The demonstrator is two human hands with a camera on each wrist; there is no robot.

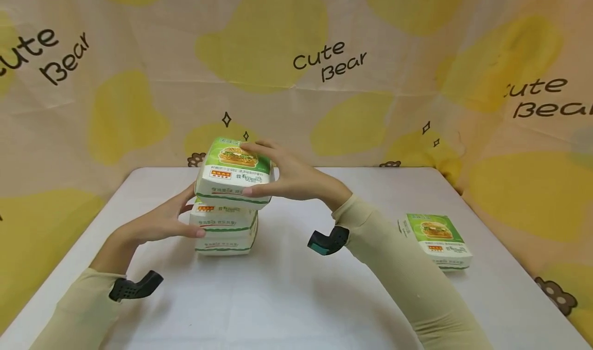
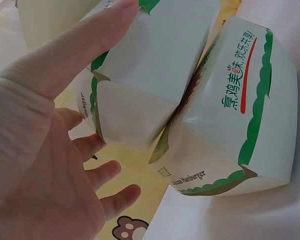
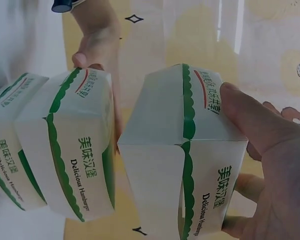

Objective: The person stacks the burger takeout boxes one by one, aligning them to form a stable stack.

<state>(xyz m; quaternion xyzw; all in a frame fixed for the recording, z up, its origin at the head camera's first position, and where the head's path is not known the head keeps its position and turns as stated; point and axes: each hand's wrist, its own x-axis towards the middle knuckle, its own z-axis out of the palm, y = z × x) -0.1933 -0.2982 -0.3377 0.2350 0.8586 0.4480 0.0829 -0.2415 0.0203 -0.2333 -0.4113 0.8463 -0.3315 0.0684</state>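
Observation:
White-and-green cardboard burger boxes stand stacked left of centre in the head view. My right hand [image 1: 296,177] grips the upper burger box [image 1: 222,159] by its right side, thumb at the front and fingers on top. That box is tilted, and the right wrist view shows a gap below it. My left hand [image 1: 155,225] holds the middle burger box [image 1: 227,219] at its left side, its thumb [image 2: 110,25] on the front face. Under it, the lowest burger box [image 1: 224,245] sits on the table. The left fingertips are partly hidden in the head view.
Another burger box [image 1: 437,237] lies on the right part of the white table [image 1: 287,298], partly behind my right sleeve. A yellow patterned cloth [image 1: 417,56] hangs behind the table. Each wrist wears a black device [image 1: 135,285].

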